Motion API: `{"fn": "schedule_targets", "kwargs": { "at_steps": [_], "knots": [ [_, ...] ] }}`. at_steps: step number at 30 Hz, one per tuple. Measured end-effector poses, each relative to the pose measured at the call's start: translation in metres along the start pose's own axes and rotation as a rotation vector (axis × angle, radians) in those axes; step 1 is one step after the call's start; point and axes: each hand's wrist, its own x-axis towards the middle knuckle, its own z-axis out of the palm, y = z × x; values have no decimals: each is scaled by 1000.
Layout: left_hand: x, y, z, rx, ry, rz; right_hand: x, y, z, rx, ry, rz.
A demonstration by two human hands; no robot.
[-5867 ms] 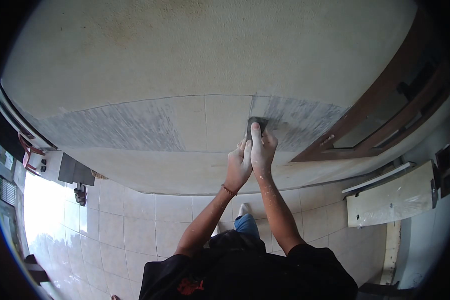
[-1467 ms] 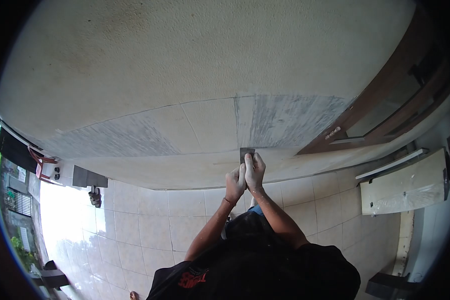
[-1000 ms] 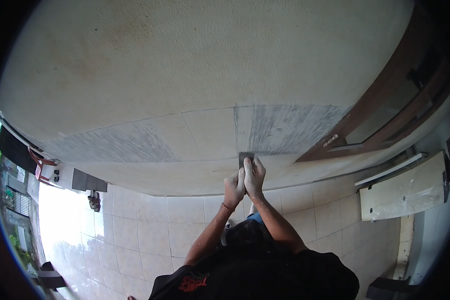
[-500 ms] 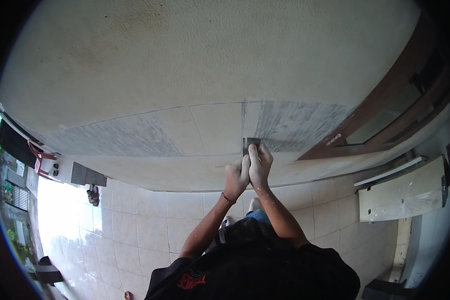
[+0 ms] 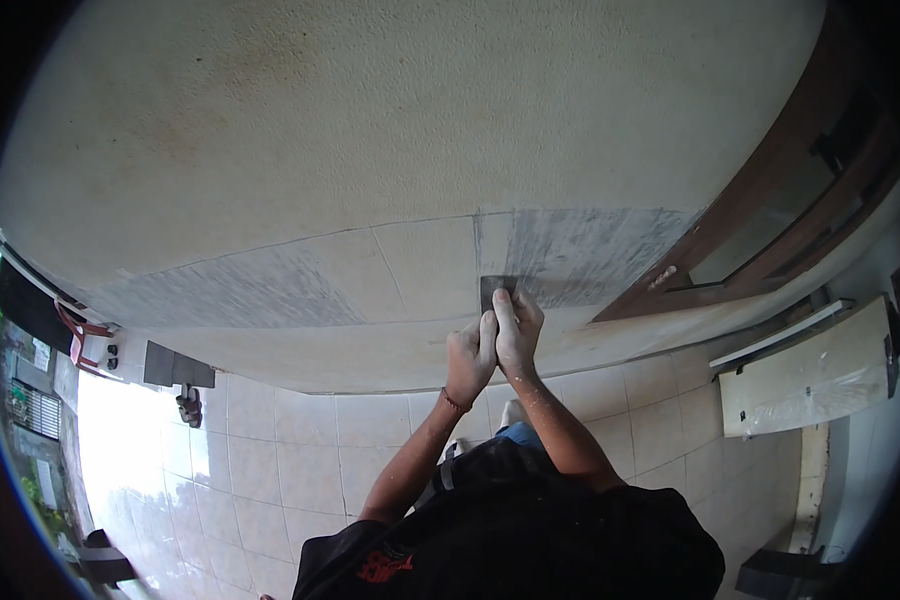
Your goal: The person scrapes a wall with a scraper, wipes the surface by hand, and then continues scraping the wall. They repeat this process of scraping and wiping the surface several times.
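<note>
Both my hands are on a flat dark scraper [image 5: 491, 284], its blade against the cream wall [image 5: 370, 120]. My right hand [image 5: 517, 330] grips it with the thumb up along the tool. My left hand [image 5: 470, 358] is closed just beside and below, its thumb pressed at the scraper's lower end. White dust coats both hands. The scraper lies on a marked band of the wall, close to a plain cream strip. To its right is a grey streaked patch [image 5: 600, 250]; a second streaked patch [image 5: 240, 290] is farther left.
A brown-framed door [image 5: 760, 230] borders the band on the right. At the lower right leans a pale panel [image 5: 805, 390] with plastic film. On the tiled floor [image 5: 370, 460] stand sandals [image 5: 190, 408], a grey mat [image 5: 178, 364] and a red chair [image 5: 82, 332] at left.
The view has shifted slightly, so the wall band sits lower in it. Relative to the band, the scraper and both hands are a little higher. My grip looks the same.
</note>
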Motion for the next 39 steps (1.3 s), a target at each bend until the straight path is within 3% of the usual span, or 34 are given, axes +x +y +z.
{"fn": "schedule_targets", "kwargs": {
  "at_steps": [4,8,12,17,19,23,25,28,30,31,33,36,39],
  "knots": [
    [-36,-83,11,30,50,-95,-42,83,-20,-12,-8,124],
    [-27,-48,4,52,-18,-221,-32,63,-13,-16,31,140],
    [-10,-9,1,-42,-4,-133,-10,18,-4,-59,-15,48],
    [-36,-95,7,123,-20,-92,-42,78,-19,32,18,159],
    [-38,-90,7,134,-39,-173,-46,91,-24,63,33,219],
    [-10,-22,2,100,-30,-30,-9,8,-5,-18,39,42],
    [-1,-4,2,47,-46,-26,-4,9,-5,21,37,51],
    [-18,-48,10,38,-7,-61,-20,41,-15,35,14,98],
    [-23,-46,10,102,12,-114,-27,48,-16,28,39,96],
    [-15,-46,10,119,-3,-42,-25,52,-16,24,49,94],
    [-3,-3,1,155,-40,51,-6,5,-5,-61,65,17],
    [7,49,-5,-7,-86,-64,11,-37,6,-10,41,-4],
    [-2,31,-5,28,-78,-126,1,-22,2,11,36,37]
  ]
}}
